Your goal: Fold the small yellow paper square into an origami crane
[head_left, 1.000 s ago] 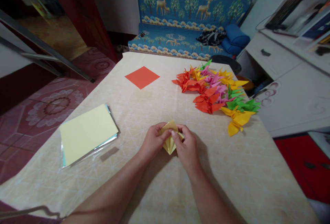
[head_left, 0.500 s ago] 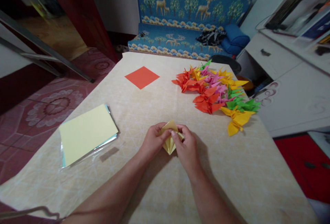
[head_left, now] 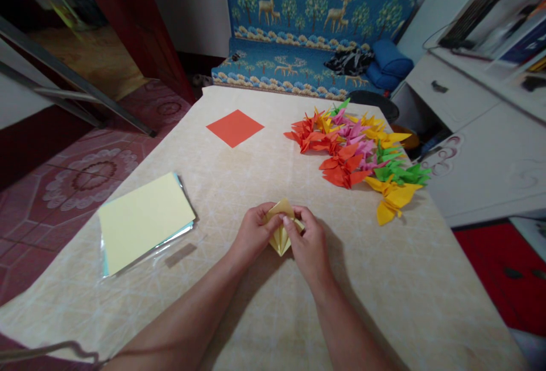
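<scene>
A partly folded piece of pale yellow origami paper (head_left: 280,241) is held between my two hands, above the near middle of the table. My left hand (head_left: 255,231) grips its left side, thumb on top and fingers behind. On the right side, my right hand (head_left: 310,238) pinches it the same way. Both thumbs meet near the paper's centre. One flap sticks up beyond the thumbs, and a creased point faces me. The fingers hide part of the paper's edges.
A flat red paper square (head_left: 235,128) lies toward the table's far side. Many-coloured folded paper cranes (head_left: 345,157) crowd the right. At left, a stack of pale yellow paper sheets (head_left: 145,223) rests on clear plastic wrapping. A blue patterned sofa (head_left: 290,64) stands beyond the table (head_left: 256,183).
</scene>
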{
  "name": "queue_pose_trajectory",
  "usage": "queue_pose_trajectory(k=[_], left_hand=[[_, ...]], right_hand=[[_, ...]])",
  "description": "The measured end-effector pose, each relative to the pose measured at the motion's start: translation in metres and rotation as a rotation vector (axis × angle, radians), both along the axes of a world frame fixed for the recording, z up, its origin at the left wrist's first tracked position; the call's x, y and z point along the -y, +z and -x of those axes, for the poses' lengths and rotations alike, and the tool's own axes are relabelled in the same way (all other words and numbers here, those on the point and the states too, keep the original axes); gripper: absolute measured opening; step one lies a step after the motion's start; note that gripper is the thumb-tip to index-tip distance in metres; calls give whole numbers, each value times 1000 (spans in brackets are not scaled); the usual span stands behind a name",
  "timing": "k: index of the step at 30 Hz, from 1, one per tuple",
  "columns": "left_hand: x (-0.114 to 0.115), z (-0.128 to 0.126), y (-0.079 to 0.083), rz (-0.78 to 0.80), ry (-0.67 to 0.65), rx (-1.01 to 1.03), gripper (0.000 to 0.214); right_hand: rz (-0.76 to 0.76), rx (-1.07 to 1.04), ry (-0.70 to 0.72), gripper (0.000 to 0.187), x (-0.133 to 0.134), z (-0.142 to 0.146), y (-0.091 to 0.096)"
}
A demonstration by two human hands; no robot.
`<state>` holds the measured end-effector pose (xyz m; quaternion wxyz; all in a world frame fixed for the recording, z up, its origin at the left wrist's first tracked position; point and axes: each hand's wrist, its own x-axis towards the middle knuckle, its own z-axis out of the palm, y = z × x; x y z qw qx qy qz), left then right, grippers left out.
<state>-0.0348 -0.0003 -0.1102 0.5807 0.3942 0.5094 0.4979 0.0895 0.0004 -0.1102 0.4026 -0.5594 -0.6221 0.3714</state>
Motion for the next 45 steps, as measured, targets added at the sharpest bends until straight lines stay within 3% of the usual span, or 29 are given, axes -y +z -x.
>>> queue_pose_trajectory(k=[38,45], left_hand=[[0,0,-1,12,1,-3,17],[-1,3,-1,106,-71,76,29]], right_hand=[[4,-65,2,15,-2,-2,-2],[-94,-145,-8,11,-9,-8,-2]])
